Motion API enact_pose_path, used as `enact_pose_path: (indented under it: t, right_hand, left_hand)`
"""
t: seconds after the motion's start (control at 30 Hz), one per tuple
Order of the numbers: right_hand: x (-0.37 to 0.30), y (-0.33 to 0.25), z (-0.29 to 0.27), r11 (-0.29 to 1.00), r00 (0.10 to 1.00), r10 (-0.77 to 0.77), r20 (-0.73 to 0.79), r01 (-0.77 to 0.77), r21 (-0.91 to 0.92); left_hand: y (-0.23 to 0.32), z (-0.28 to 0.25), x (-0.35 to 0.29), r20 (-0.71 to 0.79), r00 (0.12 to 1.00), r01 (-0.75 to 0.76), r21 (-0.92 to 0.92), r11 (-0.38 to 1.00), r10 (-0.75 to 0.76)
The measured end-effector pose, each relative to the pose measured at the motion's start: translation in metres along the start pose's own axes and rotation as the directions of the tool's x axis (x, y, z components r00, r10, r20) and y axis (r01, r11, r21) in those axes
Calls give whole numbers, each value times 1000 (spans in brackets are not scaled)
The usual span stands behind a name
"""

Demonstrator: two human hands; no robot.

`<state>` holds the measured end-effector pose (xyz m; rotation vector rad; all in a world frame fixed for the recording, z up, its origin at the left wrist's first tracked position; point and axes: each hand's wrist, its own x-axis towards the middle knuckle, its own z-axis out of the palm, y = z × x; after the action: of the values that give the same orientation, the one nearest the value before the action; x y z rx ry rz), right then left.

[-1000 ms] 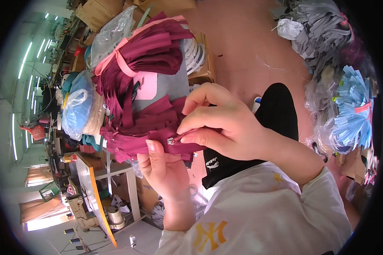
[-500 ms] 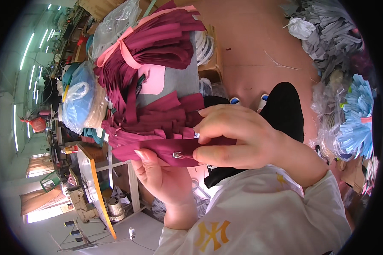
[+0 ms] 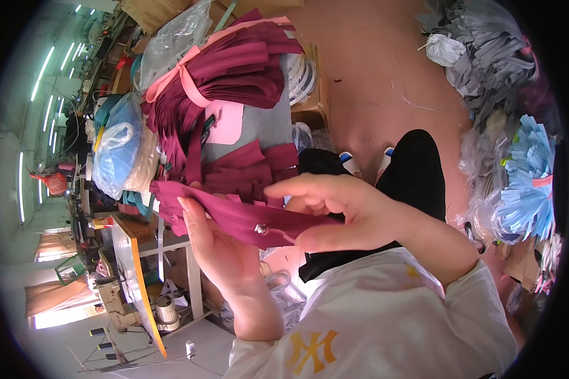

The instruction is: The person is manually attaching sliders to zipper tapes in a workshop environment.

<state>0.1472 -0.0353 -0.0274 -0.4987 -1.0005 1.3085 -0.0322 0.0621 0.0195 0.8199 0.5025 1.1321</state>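
Reddish floor [image 3: 373,63], maroon strip [image 3: 237,218] newly slanted

Maroon zipper strip [image 3: 231,215] slants, silver slider [image 3: 261,229] attached.

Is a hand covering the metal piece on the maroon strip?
No, the metal piece shows uncovered between the left hand and the right hand.
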Motion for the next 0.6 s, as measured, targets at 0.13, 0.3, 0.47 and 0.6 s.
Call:
enact_pose_path:
  t: [0.13, 0.3, 0.47, 0.6]
  right_hand:
    - [1, -4, 7, 999, 1000, 13, -2, -13, -36]
    - [1, -7, 6, 931, 992, 100, -80, -122, -344]
    - [2, 3, 13, 987, 986, 89, -139, -106, -117]
    - [16, -6, 19, 984, 975, 158, -154, -169, -54]
  left_hand:
    - [6, 13, 3, 49, 995, 95, -78, 992, -91]
    - [5, 6, 0, 137, 979, 150, 22, 988, -151]
    - [3, 11, 1, 53, 995, 76, 137, 988, -84]
    - [3, 6, 4, 29, 995, 92, 147, 985, -97]
